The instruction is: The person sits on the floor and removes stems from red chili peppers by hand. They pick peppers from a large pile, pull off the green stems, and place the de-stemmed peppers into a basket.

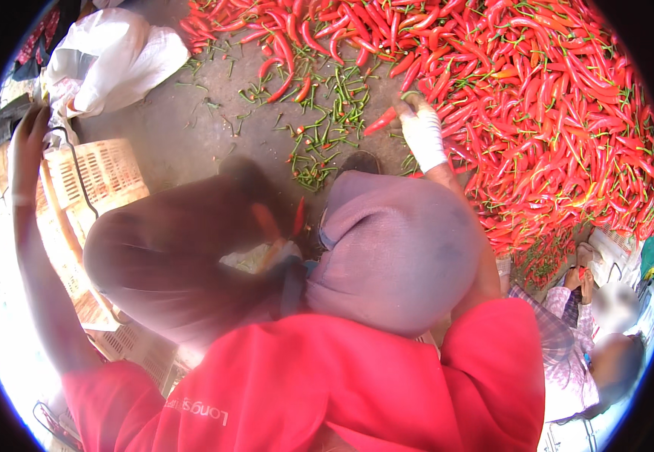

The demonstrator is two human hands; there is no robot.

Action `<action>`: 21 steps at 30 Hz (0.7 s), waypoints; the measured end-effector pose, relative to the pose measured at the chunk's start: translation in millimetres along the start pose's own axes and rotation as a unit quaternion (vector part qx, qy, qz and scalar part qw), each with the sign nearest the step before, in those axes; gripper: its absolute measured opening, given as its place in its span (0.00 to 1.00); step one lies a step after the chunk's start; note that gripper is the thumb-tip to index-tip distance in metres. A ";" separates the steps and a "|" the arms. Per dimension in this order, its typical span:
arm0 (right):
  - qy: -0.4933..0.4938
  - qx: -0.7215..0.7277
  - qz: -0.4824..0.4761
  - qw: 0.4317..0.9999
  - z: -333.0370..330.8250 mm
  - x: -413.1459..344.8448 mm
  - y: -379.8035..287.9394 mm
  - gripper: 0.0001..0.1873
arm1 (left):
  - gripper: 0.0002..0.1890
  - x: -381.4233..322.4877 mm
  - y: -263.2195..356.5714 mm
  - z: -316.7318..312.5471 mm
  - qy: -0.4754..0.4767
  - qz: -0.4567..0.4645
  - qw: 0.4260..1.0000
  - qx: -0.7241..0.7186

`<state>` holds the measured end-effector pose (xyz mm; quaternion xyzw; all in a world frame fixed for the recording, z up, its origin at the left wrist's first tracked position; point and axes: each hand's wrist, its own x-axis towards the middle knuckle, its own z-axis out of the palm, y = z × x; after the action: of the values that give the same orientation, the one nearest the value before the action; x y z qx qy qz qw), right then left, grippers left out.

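My right hand [420, 127], in a whitish glove or wrap with bare fingertips, is at the left edge of a large heap of red chili peppers [553, 113]. Its fingers are closed on a red chili pepper [381, 121] with a curved green stem. My left hand [31, 141] is stretched out to the far left, by the rim of a plastic crate [100, 169] and a dark object [5, 123]; whether it grips anything is not clear. Cut green chili stems [346, 101] lie scattered on the floor between the heap and my feet.
A white woven sack [117, 62] lies at the upper left. Metal wire [81, 175] bends over the crate. Blurred red peppers [299, 216] show between my knees. At the lower right a person [570, 350] sits by the heap, holding something red. Another person's clothing shows at the upper left.
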<state>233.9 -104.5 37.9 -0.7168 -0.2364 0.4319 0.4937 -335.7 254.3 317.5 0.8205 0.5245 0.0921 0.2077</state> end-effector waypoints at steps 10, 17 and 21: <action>-0.056 -0.085 -0.194 0.976 74.2 -19.9 -60.6 0.09 | 0.31 6.8 288.0 344.0 -0.467 0.155 0.867 -0.079; -0.124 0.255 0.226 0.932 75.5 -14.3 -10.6 0.11 | 0.18 -12.8 234.9 448.4 -0.459 0.195 0.865 -0.054; -0.201 0.222 0.255 0.920 68.1 -24.2 -6.4 0.17 | 0.21 9.8 176.8 464.1 -0.102 -0.095 0.986 -0.086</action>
<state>163.9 -86.2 43.5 -0.5234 -0.0380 0.7193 0.4553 -14.8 85.4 -22.0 0.7511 0.5665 0.0325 0.3376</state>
